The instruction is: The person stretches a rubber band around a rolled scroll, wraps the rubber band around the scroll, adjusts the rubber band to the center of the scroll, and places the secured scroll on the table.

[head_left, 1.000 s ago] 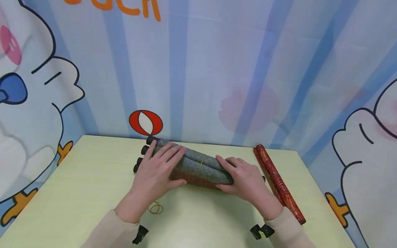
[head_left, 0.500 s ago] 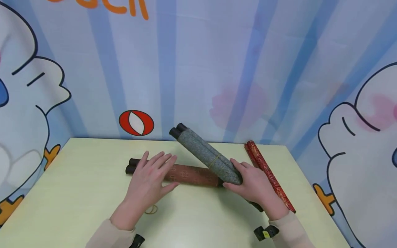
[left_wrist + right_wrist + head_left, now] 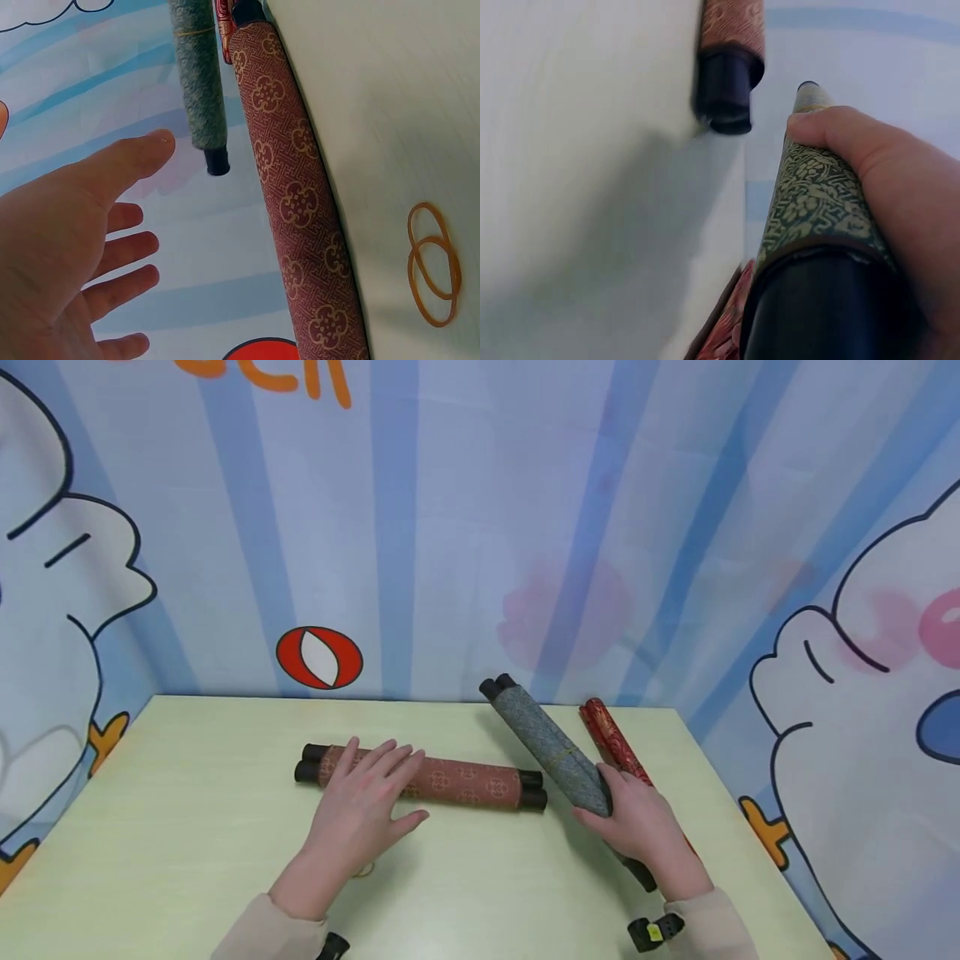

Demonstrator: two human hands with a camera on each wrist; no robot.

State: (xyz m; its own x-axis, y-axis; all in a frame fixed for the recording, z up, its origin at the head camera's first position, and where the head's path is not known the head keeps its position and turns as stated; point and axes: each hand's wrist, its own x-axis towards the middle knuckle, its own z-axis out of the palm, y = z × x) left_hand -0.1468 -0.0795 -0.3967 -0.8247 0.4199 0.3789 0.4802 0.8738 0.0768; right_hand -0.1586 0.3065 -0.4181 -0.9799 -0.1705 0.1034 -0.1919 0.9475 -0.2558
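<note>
My right hand [image 3: 637,814] grips a grey-green patterned double scroll [image 3: 551,743] with black rod ends, a thin band around its middle. The scroll slants away to the upper left, raised over the table, and my right thumb [image 3: 855,139] lies along its side in the right wrist view. My left hand [image 3: 363,814] has its fingers spread above a reddish-brown double scroll [image 3: 457,782] lying on the table. In the left wrist view, nothing sits between the left thumb and fingers, and the brown scroll [image 3: 289,195] shows gold flower motifs.
A red patterned roll [image 3: 617,739] lies slanted at the right, partly behind the right hand. Two thin yellow rubber bands [image 3: 435,274] lie on the table near the left wrist. A printed cloth backdrop [image 3: 450,527] rises behind the table's far edge.
The right hand has lifted the grey-green scroll off the brown one and carried it right. The left hand has let go, staying over the brown scroll, now left on the table.
</note>
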